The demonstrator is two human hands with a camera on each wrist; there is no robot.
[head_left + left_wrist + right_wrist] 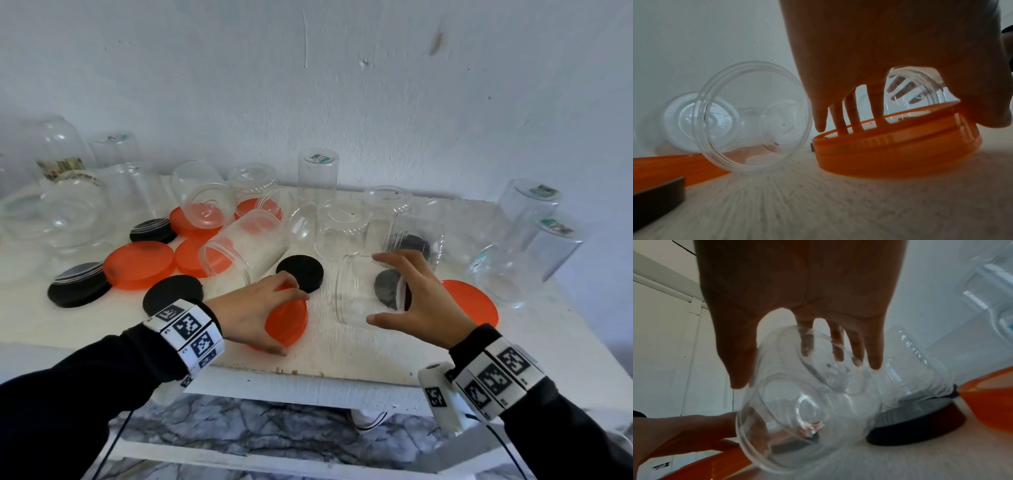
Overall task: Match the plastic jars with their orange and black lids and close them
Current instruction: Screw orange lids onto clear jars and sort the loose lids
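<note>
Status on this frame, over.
Left hand grips orange lid, resting on table. Right hand holds clear jar on its side, uncapped. Black lid lies just beyond.

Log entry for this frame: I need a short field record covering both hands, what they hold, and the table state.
Left hand: grips orange lid by its rim, low over the table front
Right hand: holds clear jar, lying on its side
Lid on that jar: not yet
Loose lids: black lid, large orange lid, several more scattered
Other jars: upside-down jars at the back; tipped jar left of centre
Closed jars: none visible
</note>
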